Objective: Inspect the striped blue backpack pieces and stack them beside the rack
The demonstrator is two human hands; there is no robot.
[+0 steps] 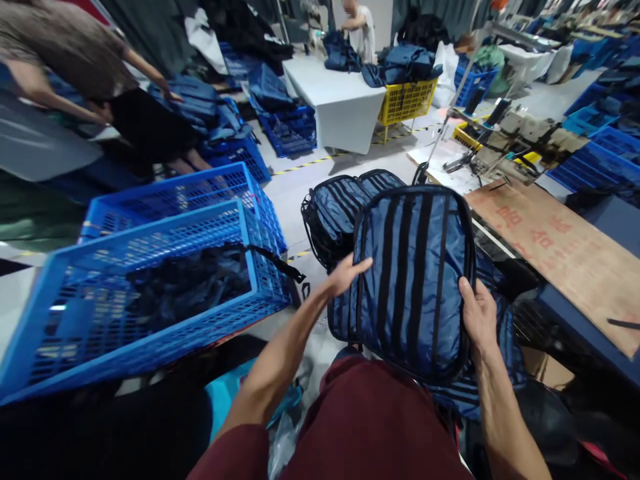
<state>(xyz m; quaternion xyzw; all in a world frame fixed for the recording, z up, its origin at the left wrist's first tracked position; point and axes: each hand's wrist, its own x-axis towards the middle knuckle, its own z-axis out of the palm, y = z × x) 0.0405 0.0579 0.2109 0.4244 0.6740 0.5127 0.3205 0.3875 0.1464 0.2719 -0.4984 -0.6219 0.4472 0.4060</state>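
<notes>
A blue backpack (430, 280) with black webbing straps across its panel is held up in front of my body. My left hand (346, 275) grips its left edge, the thumb lying on the blue fabric. On the opposite edge my right hand (479, 312) is closed, thumb in front and fingers partly hidden behind. More blue backpacks (340, 200) with black straps are stacked behind and beneath the held one, partly covered by it.
To the left stands a blue plastic crate (150, 347) holding dark blue pieces, with a black strap (275, 261) over its rim. A sewing machine (530, 137) and wooden board (560, 247) are on the right. A co-worker (65, 60) leans at the upper left; a white table (340, 87) stands behind.
</notes>
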